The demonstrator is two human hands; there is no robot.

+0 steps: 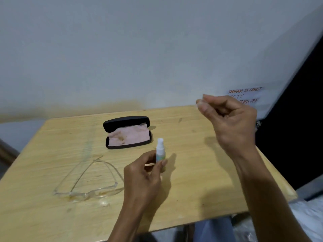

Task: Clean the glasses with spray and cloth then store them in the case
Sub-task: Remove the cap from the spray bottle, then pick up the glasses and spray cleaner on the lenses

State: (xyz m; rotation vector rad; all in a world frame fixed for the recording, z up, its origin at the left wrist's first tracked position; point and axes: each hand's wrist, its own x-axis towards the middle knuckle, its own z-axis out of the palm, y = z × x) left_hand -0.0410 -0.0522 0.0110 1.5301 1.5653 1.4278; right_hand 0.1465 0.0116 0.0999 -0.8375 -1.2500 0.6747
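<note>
A small white spray bottle [160, 151] stands upright near the table's middle, and my left hand [143, 177] grips its lower part. Its nozzle is bare. My right hand [225, 119] is raised above the table's right side, fingertips pinched together; something small and clear may sit between them, but I cannot tell. Clear-framed glasses [87, 187] lie on the table to the left of my left hand, arms unfolded. Behind the bottle the black case [127, 131] lies open, with a stained pink cloth [129, 135] spread inside it.
The light wooden table [201, 180] stands against a white wall. A paper note with handwriting [244, 95] hangs on the wall behind my right hand. A dark panel [297, 119] rises at the right. Pale fabric shows below the table's front edge.
</note>
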